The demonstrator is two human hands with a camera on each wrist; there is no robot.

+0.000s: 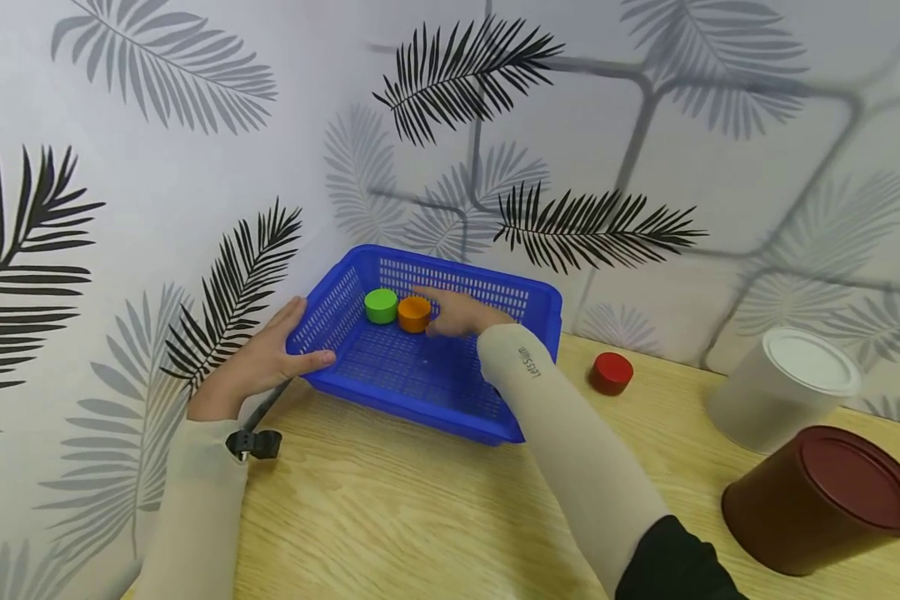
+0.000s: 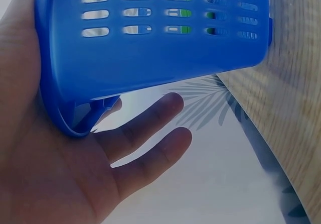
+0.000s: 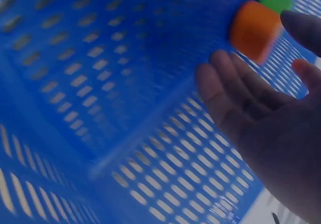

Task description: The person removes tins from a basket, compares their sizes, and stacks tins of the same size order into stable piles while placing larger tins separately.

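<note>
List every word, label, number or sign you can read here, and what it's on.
"LetsSlim": on the right sleeve, small and sideways, exact spelling uncertain.
No other text readable; none shows on the blue basket, green cup, orange cup, white tub or brown tub.

Hands, two: left hand (image 1: 266, 358), right hand (image 1: 461, 314). Blue basket (image 1: 397, 362), one, against the left hand. Round pieces, three: orange one (image 1: 415, 316), green one (image 1: 381, 307), left of the right hand; red one (image 1: 611, 374) to its right. Canisters, two: white one (image 1: 776, 396), brown one (image 1: 802, 500), farther right.
</note>
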